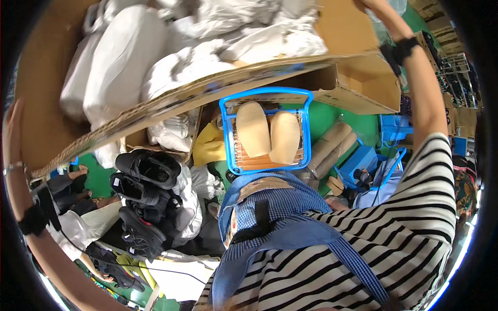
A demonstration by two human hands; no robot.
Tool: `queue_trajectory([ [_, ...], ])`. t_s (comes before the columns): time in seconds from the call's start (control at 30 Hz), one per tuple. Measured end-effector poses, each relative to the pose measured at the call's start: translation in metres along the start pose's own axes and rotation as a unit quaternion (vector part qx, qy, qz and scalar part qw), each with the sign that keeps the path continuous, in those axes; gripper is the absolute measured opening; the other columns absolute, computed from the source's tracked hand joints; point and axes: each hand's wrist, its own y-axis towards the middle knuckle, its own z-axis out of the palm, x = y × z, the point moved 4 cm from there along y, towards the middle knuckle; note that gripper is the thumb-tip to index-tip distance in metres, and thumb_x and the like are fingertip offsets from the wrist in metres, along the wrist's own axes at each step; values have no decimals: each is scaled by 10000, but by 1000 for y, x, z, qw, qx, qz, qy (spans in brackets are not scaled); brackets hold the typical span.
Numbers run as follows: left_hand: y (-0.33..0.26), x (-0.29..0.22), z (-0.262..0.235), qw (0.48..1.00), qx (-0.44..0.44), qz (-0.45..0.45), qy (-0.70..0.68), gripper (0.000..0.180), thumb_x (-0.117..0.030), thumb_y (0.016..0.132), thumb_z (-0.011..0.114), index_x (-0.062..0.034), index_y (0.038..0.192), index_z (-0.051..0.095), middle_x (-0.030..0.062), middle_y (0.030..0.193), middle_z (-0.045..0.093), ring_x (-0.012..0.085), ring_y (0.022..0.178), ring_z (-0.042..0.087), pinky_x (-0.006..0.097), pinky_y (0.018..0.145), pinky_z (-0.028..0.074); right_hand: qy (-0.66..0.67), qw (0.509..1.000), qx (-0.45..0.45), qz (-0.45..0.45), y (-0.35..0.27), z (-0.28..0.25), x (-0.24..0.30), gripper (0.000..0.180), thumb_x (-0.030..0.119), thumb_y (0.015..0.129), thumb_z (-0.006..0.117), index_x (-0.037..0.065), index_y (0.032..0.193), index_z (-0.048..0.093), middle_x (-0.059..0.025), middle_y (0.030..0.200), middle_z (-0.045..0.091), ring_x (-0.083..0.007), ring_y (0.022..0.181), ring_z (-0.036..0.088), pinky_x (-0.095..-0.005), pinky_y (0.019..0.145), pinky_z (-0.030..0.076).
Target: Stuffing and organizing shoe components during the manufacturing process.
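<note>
A large open cardboard box [347,26] is tilted in front of me, its near edge slanting down to the left. Inside lie several bundles [122,57] wrapped in white paper. My left hand [14,127] presses along the box's left side, its fingers partly out of sight. At the upper right, my right hand [369,4] is at the box's far right side, mostly cut off by the picture's rim. Both arms reach wide around the box, with a black band on each wrist.
A blue-framed stool [309,135] below the box carries two beige insole-shaped pieces [254,129]. Black shoes [148,171] pile up at left beside white wrapping. Another cardboard box [368,85], rolled brown material [332,147] and blue stools [358,163] stand right. Other people sit nearby.
</note>
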Motion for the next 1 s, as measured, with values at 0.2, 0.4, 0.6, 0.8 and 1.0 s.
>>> queue_trajectory([
  [0.2, 31, -119, 114, 942, -287, 168, 48, 386, -279, 882, 526, 42, 1088, 587, 155, 970, 645, 203, 923, 616, 300, 782, 478, 12, 989, -104, -101, 31, -70, -202, 355, 315, 881, 538, -15, 898, 670, -28, 690, 602, -111, 626, 525, -277, 557, 402],
  [0.4, 100, -226, 252, 813, -296, 404, 297, 295, -213, 795, 492, 6, 900, 659, 234, 808, 646, 359, 763, 644, 402, 675, 516, -147, 971, -167, -82, 87, 9, -369, 379, 330, 862, 526, -17, 935, 661, -157, 791, 661, -207, 730, 627, -320, 670, 462],
  [0.6, 134, -213, 318, 945, -166, 261, 104, 288, -208, 800, 526, 11, 918, 671, 261, 901, 633, 355, 876, 637, 407, 765, 510, -63, 983, 38, 169, 59, 83, -409, 453, 361, 848, 543, -17, 1092, 600, -194, 998, 650, -299, 918, 627, -363, 778, 463],
  [0.8, 227, -99, 358, 966, -171, 195, 22, 372, -315, 782, 486, 14, 816, 657, 218, 824, 647, 360, 796, 638, 419, 770, 506, -86, 969, -193, -127, -26, 45, -217, 511, 333, 893, 531, 52, 1313, 454, -135, 1264, 539, -207, 1159, 517, -286, 958, 384],
  [1.0, 191, -55, 375, 902, -231, 243, -273, 444, -376, 790, 575, -71, 1108, 626, 167, 928, 668, 293, 887, 642, 354, 821, 488, 168, 890, -8, -423, -217, 198, 188, 353, 43, 831, 540, 36, 1182, 579, -81, 1129, 624, -163, 1059, 573, -295, 938, 416],
])
